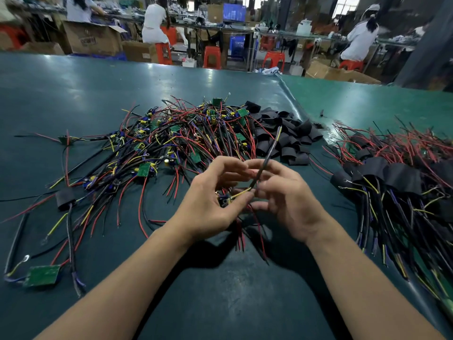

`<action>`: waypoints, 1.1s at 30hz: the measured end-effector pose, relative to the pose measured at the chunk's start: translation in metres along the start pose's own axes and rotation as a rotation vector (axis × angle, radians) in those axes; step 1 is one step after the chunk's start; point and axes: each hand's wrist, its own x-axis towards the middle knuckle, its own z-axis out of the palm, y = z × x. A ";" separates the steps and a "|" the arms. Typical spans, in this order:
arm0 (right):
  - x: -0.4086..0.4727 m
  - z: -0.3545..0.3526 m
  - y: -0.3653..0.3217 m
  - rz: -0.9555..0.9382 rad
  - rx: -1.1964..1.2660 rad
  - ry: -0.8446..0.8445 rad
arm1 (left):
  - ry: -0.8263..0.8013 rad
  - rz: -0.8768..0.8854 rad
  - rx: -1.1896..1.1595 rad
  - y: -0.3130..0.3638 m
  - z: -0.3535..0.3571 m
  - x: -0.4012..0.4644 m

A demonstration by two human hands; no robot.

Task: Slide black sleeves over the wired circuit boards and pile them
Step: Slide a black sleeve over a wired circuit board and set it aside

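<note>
Frame centre: left hand [210,204] holding a wired board [224,201], mostly hidden in the palm; right hand [286,192] pinching its bundled wires [266,160]; no sleeve on it yet. Right edge: sleeved pile [397,177], partly cut off. Beyond: unsleeved heap [181,141], large. Upper centre: loose sleeves [284,133].

Small wired circuit board [224,201] mostly hidden behind left hand [208,200] fingers. Raised dark wire bundle [269,153] motion-blurred. Heap of black-sleeved boards [402,177] cut off at right edge.
</note>
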 end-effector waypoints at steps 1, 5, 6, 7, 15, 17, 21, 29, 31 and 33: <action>0.000 -0.002 -0.003 0.014 0.008 0.027 | -0.054 0.006 0.095 -0.001 -0.002 0.000; 0.000 -0.011 -0.008 -0.062 -0.175 0.255 | -0.166 0.043 0.387 -0.002 -0.004 0.000; 0.000 -0.013 -0.010 -0.096 -0.212 0.309 | -0.163 0.034 0.433 -0.002 -0.004 0.000; 0.000 -0.015 -0.011 -0.135 -0.233 0.363 | -0.159 0.022 0.476 -0.002 -0.005 0.001; 0.000 -0.030 -0.027 -0.390 -0.048 0.798 | -0.085 -0.067 0.770 -0.010 -0.023 0.005; -0.001 -0.034 -0.029 -0.493 -0.081 0.825 | -0.051 -0.103 0.851 -0.012 -0.029 0.005; 0.001 -0.032 -0.022 -0.571 -0.318 0.687 | 0.086 -0.237 0.794 -0.015 -0.040 0.006; 0.000 -0.040 0.004 -0.182 -1.175 0.366 | -0.197 -0.080 0.567 0.009 -0.027 0.001; 0.000 -0.042 0.002 -0.276 -1.114 0.526 | -0.311 -0.059 0.477 0.020 -0.023 -0.006; 0.001 -0.045 -0.002 -0.307 -0.836 0.673 | -0.414 -0.111 0.373 0.032 -0.015 -0.011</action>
